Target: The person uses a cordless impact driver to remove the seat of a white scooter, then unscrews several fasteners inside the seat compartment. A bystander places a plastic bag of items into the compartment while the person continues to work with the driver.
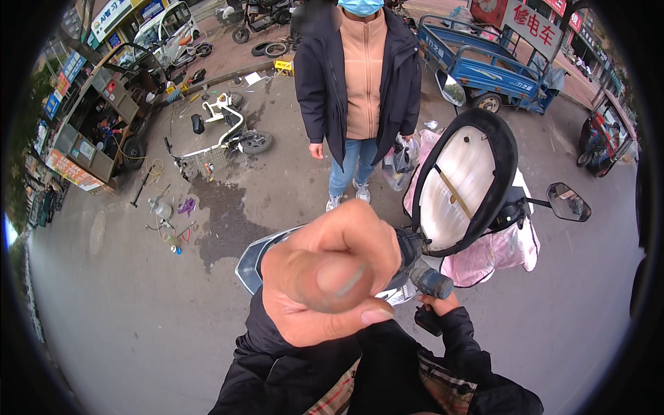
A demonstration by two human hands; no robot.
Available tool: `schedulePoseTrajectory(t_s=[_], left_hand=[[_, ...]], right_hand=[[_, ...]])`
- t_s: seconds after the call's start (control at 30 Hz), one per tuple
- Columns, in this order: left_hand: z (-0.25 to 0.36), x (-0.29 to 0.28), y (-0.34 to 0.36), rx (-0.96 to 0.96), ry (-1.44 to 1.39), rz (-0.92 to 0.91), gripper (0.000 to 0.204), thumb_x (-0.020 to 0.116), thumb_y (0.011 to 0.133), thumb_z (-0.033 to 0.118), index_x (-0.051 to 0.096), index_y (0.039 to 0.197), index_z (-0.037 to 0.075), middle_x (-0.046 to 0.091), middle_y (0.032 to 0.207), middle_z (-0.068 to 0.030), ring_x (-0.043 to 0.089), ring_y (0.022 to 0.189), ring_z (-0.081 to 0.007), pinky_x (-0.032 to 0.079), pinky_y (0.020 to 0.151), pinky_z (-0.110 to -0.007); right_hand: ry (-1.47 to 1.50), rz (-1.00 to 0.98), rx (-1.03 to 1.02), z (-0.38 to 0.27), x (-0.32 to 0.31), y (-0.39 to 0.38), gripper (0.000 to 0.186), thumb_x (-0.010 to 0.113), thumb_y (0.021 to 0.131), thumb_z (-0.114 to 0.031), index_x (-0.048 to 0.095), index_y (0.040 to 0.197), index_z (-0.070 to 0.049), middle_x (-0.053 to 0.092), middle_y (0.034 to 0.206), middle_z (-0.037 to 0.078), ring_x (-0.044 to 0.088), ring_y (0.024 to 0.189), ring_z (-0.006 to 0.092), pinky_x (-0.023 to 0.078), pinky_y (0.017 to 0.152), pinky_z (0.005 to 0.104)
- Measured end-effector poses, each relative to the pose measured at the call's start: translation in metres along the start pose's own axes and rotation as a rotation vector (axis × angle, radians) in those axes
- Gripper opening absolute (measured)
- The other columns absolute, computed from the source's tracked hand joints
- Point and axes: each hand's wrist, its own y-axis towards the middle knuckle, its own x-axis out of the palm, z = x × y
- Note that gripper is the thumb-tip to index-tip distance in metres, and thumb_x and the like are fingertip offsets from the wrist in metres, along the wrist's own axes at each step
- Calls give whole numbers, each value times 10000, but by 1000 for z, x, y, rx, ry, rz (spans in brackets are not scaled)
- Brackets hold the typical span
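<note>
Just below the raised scooter seat's [470, 166] lower edge, note cordless drill [431, 282], gripped by right hand [443, 304] with fingers wrapped round the handle. Over the scooter body [257, 257], close to camera, note left hand [325, 266] with fingers curled in, cannot tell if holding anything; beyond, log person [363, 76] with plastic bag [401, 164], white bike [229, 138] on its side.
</note>
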Motion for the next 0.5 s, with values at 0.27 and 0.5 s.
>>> schedulePoseTrajectory(t_s=[0.27, 0.5], left_hand=[[-14, -43, -31, -70, 186, 59, 509, 796, 810, -7, 681, 1305, 12, 604, 1055, -164, 571, 805, -186, 483, 739, -347], [-20, -208, -170, -607, 1037, 420, 252, 734, 907, 89, 738, 1131, -23, 634, 1159, -100, 608, 1052, -190, 472, 954, -318]], right_hand=[[80, 51, 14, -7, 7, -5, 134, 741, 853, -38, 643, 943, -30, 616, 728, 6, 559, 575, 115, 437, 540, 289], [60, 143, -10, 13, 11, 10, 103, 734, 862, -46, 648, 919, -41, 625, 726, -3, 561, 591, 105, 452, 561, 285]])
